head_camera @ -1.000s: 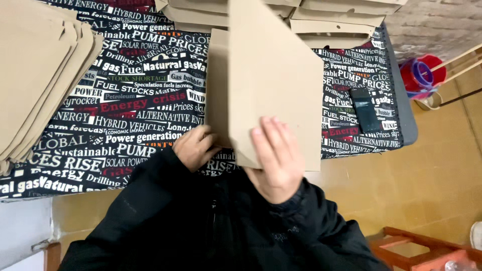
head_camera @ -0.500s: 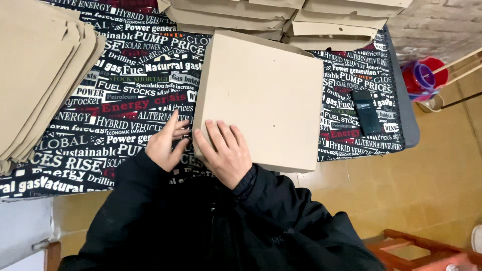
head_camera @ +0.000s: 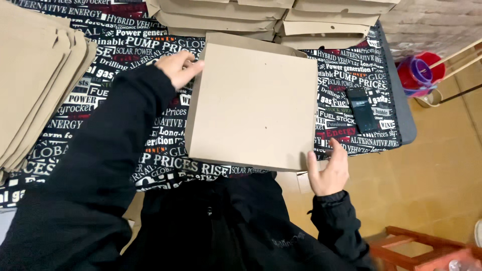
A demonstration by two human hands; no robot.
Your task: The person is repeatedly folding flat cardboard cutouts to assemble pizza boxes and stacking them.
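Note:
A flat square cardboard box (head_camera: 256, 105) lies closed on the table, over a black cloth printed with white and red lettering (head_camera: 150, 150). My left hand (head_camera: 178, 68) rests against the box's far left edge, fingers touching the cardboard. My right hand (head_camera: 329, 173) is at the box's near right corner, fingers spread upward against the edge, just beyond the table's front. Both arms wear black sleeves.
A stack of flat unfolded cardboard blanks (head_camera: 35, 85) lies at the left. Finished boxes (head_camera: 261, 17) are stacked along the back. A black phone-like device (head_camera: 361, 109) lies right of the box. Red and purple buckets (head_camera: 419, 73) and a wooden stool (head_camera: 427, 248) stand on the floor.
The lid was upright a second ago, then pressed flat with both hands at the near edge. Now my hands have moved apart, left to the far left edge, right to the near right corner.

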